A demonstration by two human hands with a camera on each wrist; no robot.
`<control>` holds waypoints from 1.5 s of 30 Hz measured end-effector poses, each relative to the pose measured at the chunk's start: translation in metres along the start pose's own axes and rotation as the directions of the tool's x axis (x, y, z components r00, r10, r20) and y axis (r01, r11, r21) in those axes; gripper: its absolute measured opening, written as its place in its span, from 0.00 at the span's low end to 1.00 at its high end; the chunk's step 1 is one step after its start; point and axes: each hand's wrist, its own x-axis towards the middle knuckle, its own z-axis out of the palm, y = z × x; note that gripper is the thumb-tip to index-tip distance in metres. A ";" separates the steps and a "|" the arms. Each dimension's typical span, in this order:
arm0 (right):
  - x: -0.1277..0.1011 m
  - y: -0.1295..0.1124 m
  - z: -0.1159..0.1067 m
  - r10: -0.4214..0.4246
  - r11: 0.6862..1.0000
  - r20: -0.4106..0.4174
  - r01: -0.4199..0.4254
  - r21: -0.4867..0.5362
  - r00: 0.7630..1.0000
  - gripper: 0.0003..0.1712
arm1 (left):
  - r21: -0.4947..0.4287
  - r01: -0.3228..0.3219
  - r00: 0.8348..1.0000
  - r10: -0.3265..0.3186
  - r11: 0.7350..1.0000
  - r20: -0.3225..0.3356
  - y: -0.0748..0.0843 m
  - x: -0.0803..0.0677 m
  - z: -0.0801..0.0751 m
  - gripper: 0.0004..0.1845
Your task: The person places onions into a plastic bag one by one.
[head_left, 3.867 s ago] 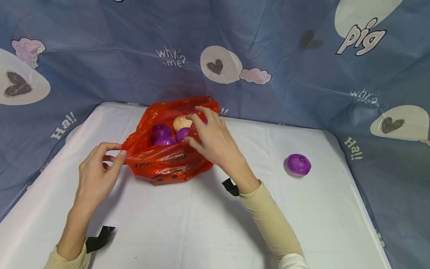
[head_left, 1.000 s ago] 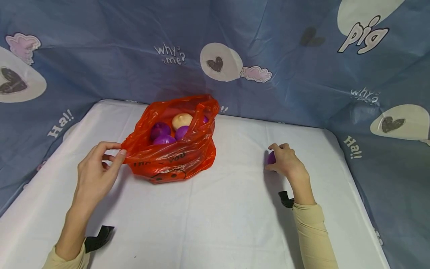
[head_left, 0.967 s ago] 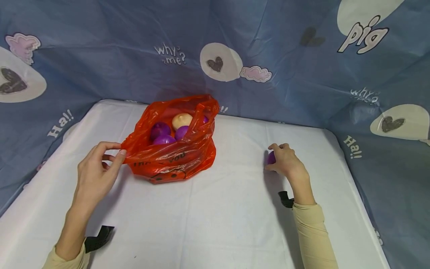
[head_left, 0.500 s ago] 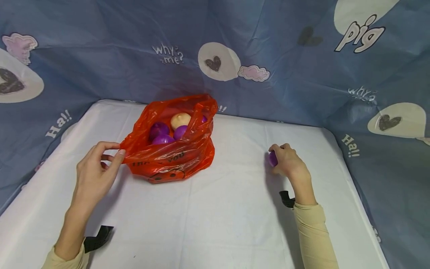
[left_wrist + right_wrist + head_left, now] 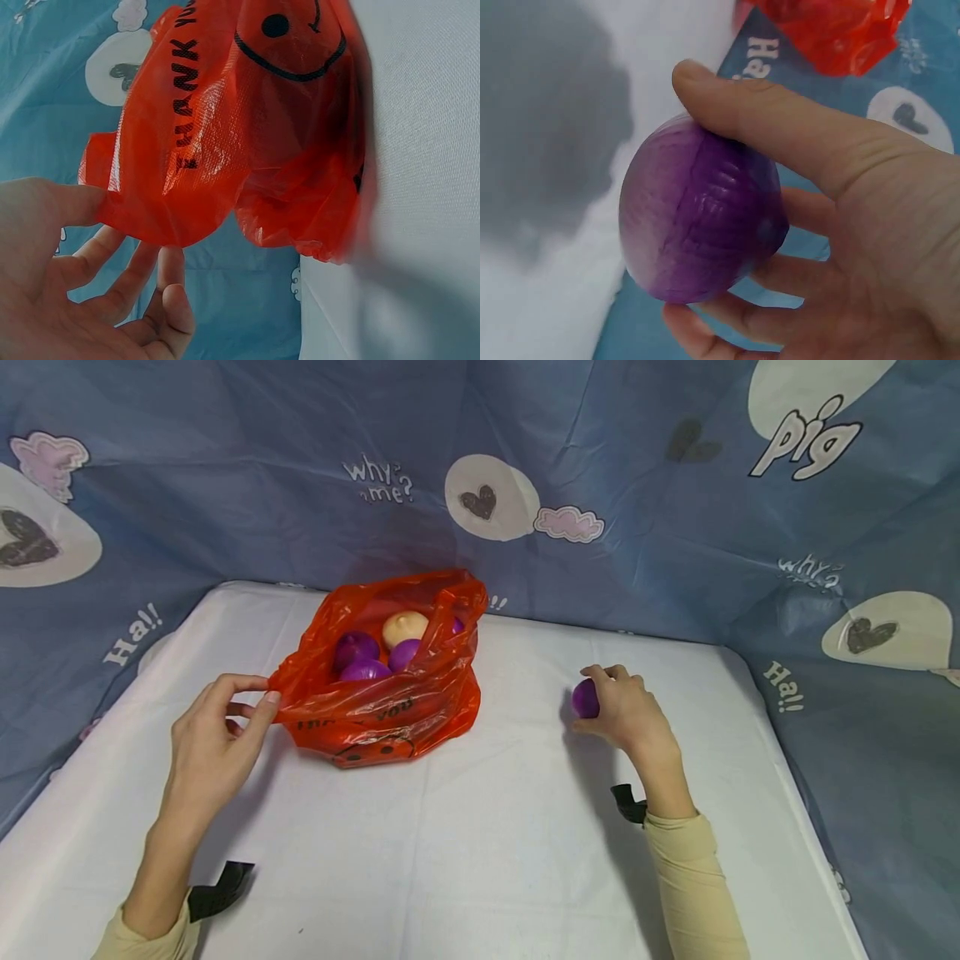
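Gripping purple onion (image 5: 585, 698) w/ R hand (image 5: 622, 714), thumb on top, fingers curled underneath; clearest in R wrist view: onion (image 5: 701, 217) wedged betw. thumb and fingers (image 5: 727, 315), skin ridged, one seam running top to bottom. Held just above white tablecloth (image 5: 465, 843), R of centre, well apart from red plastic bag (image 5: 382, 693); shadow on cloth beside it.

Pinching L rim of bag w/ L hand (image 5: 213, 743), thumb and forefinger closed on plastic, other fingers loosely spread. L wrist view: thumb (image 5: 52, 206) pressed on bag edge (image 5: 225, 150), black "THANK YOU" lettering and smiley face printed on side. Mouth of bag held open, facing up and toward camera.

Inside bag: 3 purple onions (image 5: 365, 660) seen plainly, 1 pale yellow onion (image 5: 405, 628) behind them; small purple patch at far R of opening, cannot tell what. Bag resting on cloth, L of centre, near back edge.

Beige sleeves (image 5: 690, 877) on both forearms, black straps (image 5: 217, 889) at wrists. Blue backdrop (image 5: 600, 485) behind and at both sides, printed w/ "why me?", "pig", "Ha!!", hearts in white ovals, pink clouds.
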 end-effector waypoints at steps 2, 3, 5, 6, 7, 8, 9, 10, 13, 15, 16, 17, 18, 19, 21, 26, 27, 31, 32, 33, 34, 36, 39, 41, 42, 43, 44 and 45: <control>0.000 -0.007 -0.002 -0.018 1.000 -0.023 0.019 0.010 1.000 0.48 | -0.001 0.002 1.000 -0.002 1.000 -0.003 0.001 0.000 0.000 0.16; 0.000 -0.011 -0.003 -0.031 0.999 -0.035 0.031 0.013 0.999 0.47 | -0.001 0.004 1.000 -0.004 1.000 -0.005 0.001 0.000 0.000 0.16; 0.001 -0.020 -0.006 -0.065 0.998 -0.062 0.066 0.009 0.996 0.46 | -0.004 0.006 1.000 -0.006 1.000 -0.009 0.001 -0.001 0.000 0.15; 0.001 -0.025 -0.007 -0.083 0.996 -0.072 0.084 0.006 0.994 0.45 | -0.006 0.006 1.000 -0.006 1.000 -0.010 0.001 -0.001 0.000 0.15; 0.001 -0.029 -0.008 -0.103 0.995 -0.082 0.104 0.001 0.991 0.44 | -0.009 0.006 1.000 -0.007 1.000 -0.011 0.000 -0.001 0.000 0.15; 0.002 -0.035 -0.009 -0.118 0.993 -0.087 0.119 -0.001 0.989 0.44 | -0.010 0.008 1.000 -0.008 1.000 -0.011 0.000 -0.001 0.000 0.15; 0.002 -0.040 -0.011 -0.135 0.991 -0.093 0.135 -0.005 0.987 0.43 | -0.011 0.009 1.000 -0.010 1.000 -0.012 0.000 -0.002 0.000 0.15; 0.002 -0.045 -0.012 -0.151 0.989 -0.098 0.151 -0.007 0.984 0.43 | -0.012 0.009 1.000 -0.009 1.000 -0.013 -0.001 -0.002 0.000 0.15; 0.002 -0.060 -0.016 -0.199 0.980 -0.116 0.200 -0.008 0.973 0.41 | -0.012 0.008 1.000 -0.008 1.000 -0.017 -0.001 -0.002 0.001 0.15; 0.002 -0.068 -0.018 -0.228 0.973 -0.125 0.229 -0.002 0.966 0.41 | -0.009 0.007 1.000 -0.007 1.000 -0.020 0.000 -0.002 0.001 0.15; 0.002 -0.073 -0.019 -0.241 0.970 -0.131 0.243 0.003 0.962 0.41 | -0.010 0.006 1.000 -0.006 1.000 -0.021 0.000 -0.002 0.001 0.15; 0.003 -0.077 -0.019 -0.253 0.966 -0.136 0.257 0.009 0.958 0.40 | -0.009 0.006 1.000 -0.006 1.000 -0.022 0.000 -0.002 0.001 0.15; 0.003 -0.080 -0.020 -0.265 0.963 -0.142 0.269 0.012 0.954 0.40 | -0.009 0.006 1.000 -0.006 1.000 -0.023 0.000 -0.001 0.001 0.15; 0.003 -0.084 -0.021 -0.275 0.960 -0.149 0.280 0.015 0.950 0.40 | -0.009 0.005 1.000 -0.005 1.000 -0.024 0.000 -0.001 0.001 0.15; 0.004 -0.091 -0.022 -0.291 0.954 -0.161 0.298 0.018 0.943 0.40 | -0.010 0.002 1.000 -0.002 1.000 -0.024 0.000 -0.001 0.000 0.15; 0.007 -0.109 -0.026 -0.330 0.941 -0.168 0.337 0.015 0.929 0.40 | -0.014 -0.008 1.000 0.007 1.000 -0.026 0.001 -0.001 0.000 0.15; 0.008 -0.113 -0.027 -0.340 0.938 -0.164 0.347 0.018 0.926 0.40 | -0.013 -0.008 1.000 0.008 1.000 -0.027 0.001 -0.001 0.000 0.15; 0.011 -0.130 -0.031 -0.394 0.915 -0.160 0.403 0.028 0.905 0.41 | -0.013 -0.005 0.999 0.005 1.000 -0.035 0.002 -0.001 -0.001 0.14; 0.012 -0.134 -0.032 -0.412 0.907 -0.164 0.421 0.025 0.897 0.41 | -0.013 -0.004 0.999 0.004 1.000 -0.037 0.002 -0.001 -0.001 0.14; 0.013 -0.139 -0.033 -0.432 0.897 -0.168 0.441 0.021 0.886 0.41 | -0.014 -0.004 0.999 0.003 1.000 -0.038 0.002 -0.001 -0.001 0.14; 0.015 -0.143 -0.034 -0.452 0.887 -0.174 0.461 0.015 0.875 0.41 | -0.015 -0.002 0.999 0.001 1.000 -0.040 0.002 -0.002 -0.001 0.14; 0.017 -0.151 -0.036 -0.490 0.867 -0.183 0.498 0.000 0.853 0.41 | -0.018 0.001 0.999 -0.002 1.000 -0.044 0.003 -0.002 -0.001 0.14; 0.021 -0.163 -0.037 -0.533 0.841 -0.194 0.541 -0.009 0.824 0.40 | -0.021 0.001 0.999 -0.002 1.000 -0.046 0.003 -0.001 0.000 0.14; 0.023 -0.170 -0.038 -0.545 0.832 -0.199 0.555 -0.011 0.814 0.41 | -0.019 -0.005 0.999 0.004 1.000 -0.046 0.002 -0.001 0.000 0.14; 0.025 -0.173 -0.039 -0.549 0.829 -0.198 0.558 -0.011 0.812 0.41 | -0.019 -0.007 0.999 0.006 1.000 -0.044 0.002 -0.001 0.000 0.14; 0.026 -0.176 -0.039 -0.551 0.828 -0.197 0.561 -0.008 0.811 0.41 | -0.018 -0.009 0.999 0.008 1.000 -0.042 0.002 -0.001 0.000 0.14; 0.027 -0.179 -0.039 -0.552 0.827 -0.194 0.561 -0.009 0.811 0.41 | -0.018 -0.011 0.999 0.010 1.000 -0.041 0.002 -0.001 0.000 0.14; 0.029 -0.182 -0.039 -0.552 0.828 -0.190 0.561 -0.009 0.812 0.41 | -0.016 -0.011 0.999 0.011 1.000 -0.040 0.002 -0.001 0.000 0.14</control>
